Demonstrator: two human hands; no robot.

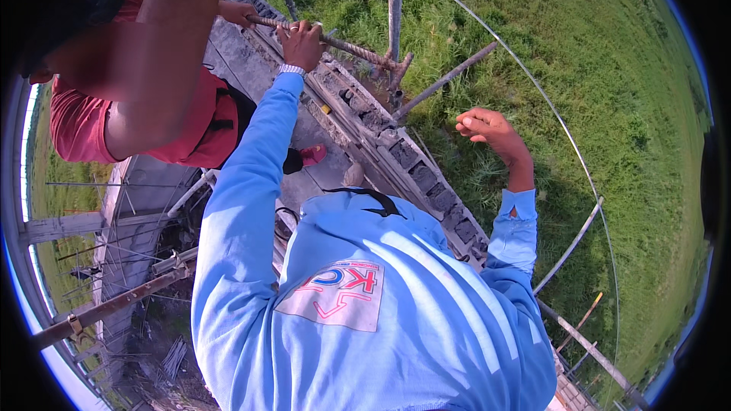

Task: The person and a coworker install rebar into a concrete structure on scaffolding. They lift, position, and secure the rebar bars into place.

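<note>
My left hand (302, 44), at the end of a blue sleeve with a watch at the wrist, is closed round a ribbed brown bar (354, 50). The bar slants down to the right and reaches an upright scaffold pole (395, 0). Another person's hand (237, 14) grips its left end, next to mine. My right hand (491, 133) hangs in the air right of the block wall (419, 171), its fingers loosely curled, and I see nothing in them. It touches neither the bar nor the wall.
A person in a red shirt (194, 125) stands close on my left, one arm across the upper left. Slanted scaffold poles (449, 80) stick out over green grass (609, 99) below. A thin pale line (525, 72) curves across the right. Down left lie pipes and a concrete structure (122, 259).
</note>
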